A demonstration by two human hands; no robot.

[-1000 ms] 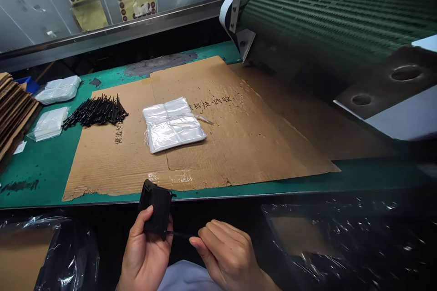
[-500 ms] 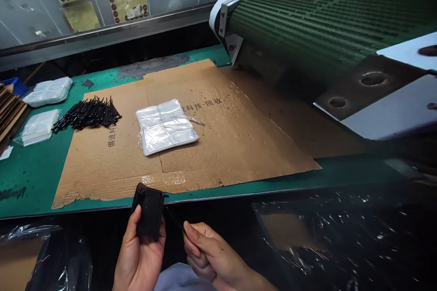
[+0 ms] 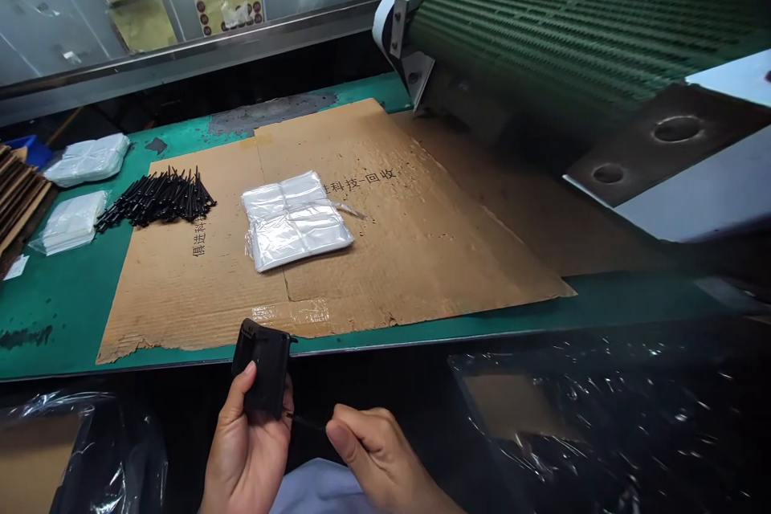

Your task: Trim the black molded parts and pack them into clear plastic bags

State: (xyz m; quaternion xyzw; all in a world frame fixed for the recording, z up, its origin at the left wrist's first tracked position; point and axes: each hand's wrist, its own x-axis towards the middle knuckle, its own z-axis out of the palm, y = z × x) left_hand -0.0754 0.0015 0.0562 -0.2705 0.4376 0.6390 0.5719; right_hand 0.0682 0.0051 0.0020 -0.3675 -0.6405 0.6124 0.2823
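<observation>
Black plastic piece point(image 3: 263, 365) in left hand point(image 3: 246, 450)

The left hand point(image 3: 250, 450) grips upright while the right hand point(image 3: 373, 458) pinches just beside it.

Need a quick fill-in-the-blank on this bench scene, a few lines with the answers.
The left hand holds a black plastic part, and the right hand pinches a thin ____ rod.
The stack of clear plastic bags lies on a sheet of ____.
The pile of black rods lies to the ____ of the bags in this view.
At upper right runs a ____ conveyor belt.

Missing words: black; cardboard; left; green.
</observation>
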